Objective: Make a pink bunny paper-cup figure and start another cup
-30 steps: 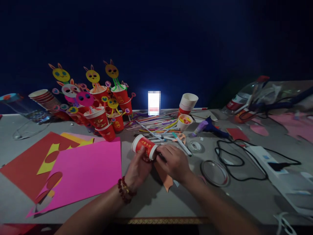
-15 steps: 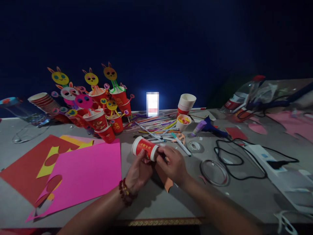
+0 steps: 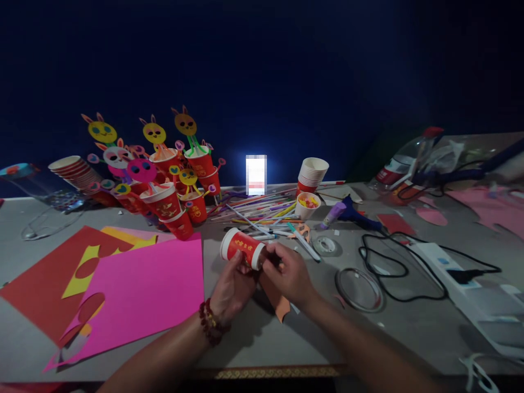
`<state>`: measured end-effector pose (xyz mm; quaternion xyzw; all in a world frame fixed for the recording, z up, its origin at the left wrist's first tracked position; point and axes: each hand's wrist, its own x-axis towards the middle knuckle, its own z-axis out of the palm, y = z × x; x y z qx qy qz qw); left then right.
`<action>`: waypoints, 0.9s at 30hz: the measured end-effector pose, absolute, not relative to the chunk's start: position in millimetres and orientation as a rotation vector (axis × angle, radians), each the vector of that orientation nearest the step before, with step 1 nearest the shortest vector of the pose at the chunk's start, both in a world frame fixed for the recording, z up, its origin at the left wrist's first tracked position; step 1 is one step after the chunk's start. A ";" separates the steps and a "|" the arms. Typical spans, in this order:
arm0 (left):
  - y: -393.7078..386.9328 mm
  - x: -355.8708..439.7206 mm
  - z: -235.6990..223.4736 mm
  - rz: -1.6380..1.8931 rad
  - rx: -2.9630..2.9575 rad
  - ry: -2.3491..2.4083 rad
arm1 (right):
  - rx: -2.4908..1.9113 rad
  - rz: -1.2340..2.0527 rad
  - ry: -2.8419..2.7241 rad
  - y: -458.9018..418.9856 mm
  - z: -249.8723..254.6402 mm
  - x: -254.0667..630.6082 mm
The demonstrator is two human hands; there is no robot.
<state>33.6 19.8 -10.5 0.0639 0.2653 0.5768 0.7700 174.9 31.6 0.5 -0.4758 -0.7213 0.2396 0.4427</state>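
A red paper cup (image 3: 243,246) with gold lettering and white ends lies on its side in my left hand (image 3: 234,292), whose thumb presses its near face. At the cup's right end is my right hand (image 3: 289,273), its fingers curled and pinched together. What those fingertips hold, if anything, is hidden behind them. Below the hands, a strip of orange paper (image 3: 275,299) lies on the table. Just beyond the cup are white markers (image 3: 303,241), one with a teal end, and a roll of clear tape (image 3: 326,245).
Red cups with paper rabbit faces (image 3: 161,199) stand at the back left. Coloured paper sheets (image 3: 151,295) cover the left side. Pipe cleaners (image 3: 262,206) spread behind the cup. A cup stack (image 3: 313,173), a glue gun (image 3: 358,213) and a power strip (image 3: 446,273) are to the right.
Both hands stay at nearly the same place with the cup. The right hand's fingers have shifted very slightly at the cup's end.
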 end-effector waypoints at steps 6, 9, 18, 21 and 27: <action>17.5 33.2 -13.0 1.290 0.160 0.586 | -1.159 0.044 -2.128 33.6 6.7 183.1; 18.4 35.1 -11.2 1.275 0.173 0.584 | -1.168 -0.080 -2.223 34.1 8.8 184.5; 16.4 38.0 -10.6 1.233 0.167 0.563 | -1.152 0.058 -2.072 29.5 3.2 179.5; 16.0 38.0 -9.6 1.218 0.167 0.559 | -1.118 0.212 -1.961 28.9 0.9 179.0; 15.3 36.6 -9.5 1.199 0.135 0.514 | -1.105 0.628 -1.724 29.9 -1.5 176.1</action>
